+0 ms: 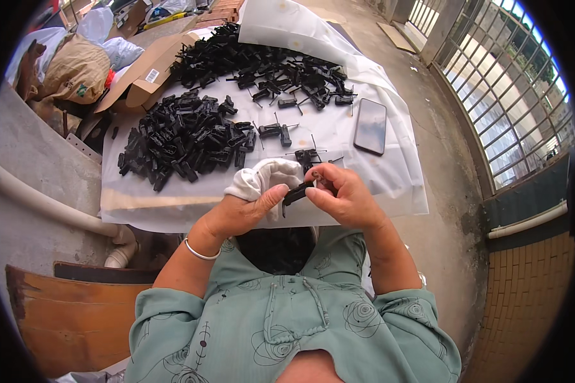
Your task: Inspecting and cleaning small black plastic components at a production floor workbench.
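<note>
Your left hand (246, 209), partly in a white glove (260, 179), and right hand (350, 199) pinch a black plastic part (296, 194) near the table (393, 199) edge

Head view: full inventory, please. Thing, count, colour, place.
Held part: 1, black, between both hands
Near pile: 1, black parts, table's left
Far pile: 1, black parts, table's far side
Loose parts: several, black, table's middle
Phone: 1, dark-edged, table's right
Sheet: at least 1, white, over table
Cardboard box: 1, brown, left of far pile
Sacks: several, white and brown, upper left
Bricks: several, reddish, top
Pipes: 2, pale, left and right
Board: 1, brown, lower left
Bracelet: 1, silver, left wrist
Shirt: 1, green, on the person
Glove: 1, white, left hand
Left hand: 1, thumb bare, on held part
Right hand: 1, bare, on held part
</note>
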A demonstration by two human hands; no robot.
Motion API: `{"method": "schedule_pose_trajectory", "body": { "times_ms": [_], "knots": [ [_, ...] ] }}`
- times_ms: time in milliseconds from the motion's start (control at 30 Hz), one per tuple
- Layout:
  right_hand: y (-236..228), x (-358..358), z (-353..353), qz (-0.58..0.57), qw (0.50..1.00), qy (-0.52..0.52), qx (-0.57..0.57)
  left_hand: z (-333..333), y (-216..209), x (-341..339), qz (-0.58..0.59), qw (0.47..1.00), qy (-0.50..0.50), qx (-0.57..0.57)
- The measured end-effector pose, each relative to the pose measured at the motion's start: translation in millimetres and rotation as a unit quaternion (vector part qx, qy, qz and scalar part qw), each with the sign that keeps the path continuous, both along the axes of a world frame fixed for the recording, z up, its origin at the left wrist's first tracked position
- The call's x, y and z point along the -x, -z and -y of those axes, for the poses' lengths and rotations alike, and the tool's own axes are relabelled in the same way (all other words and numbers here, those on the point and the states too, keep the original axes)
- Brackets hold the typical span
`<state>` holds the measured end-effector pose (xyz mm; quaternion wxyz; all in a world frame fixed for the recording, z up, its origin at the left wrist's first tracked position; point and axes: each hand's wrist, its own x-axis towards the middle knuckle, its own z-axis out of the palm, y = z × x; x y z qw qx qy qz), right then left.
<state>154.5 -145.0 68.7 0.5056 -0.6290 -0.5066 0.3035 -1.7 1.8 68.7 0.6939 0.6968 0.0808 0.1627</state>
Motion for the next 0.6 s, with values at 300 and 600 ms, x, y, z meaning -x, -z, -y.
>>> {"method": "schedule_pose_trajectory", "body": {
  "times_ms": [300,600],
  "knots": [
    [-5.0,40.8,-2.3,0.196,0.959,0.031,-0.201,22.1,15.4,3.4,-0.018,0.998,-0.039,0.049],
    [5.5,41.7,-12.8,0.076,0.975,0.167,-0.122,28.6,14.8,10.4,0.014,0.997,0.001,0.074]
  ]
}}
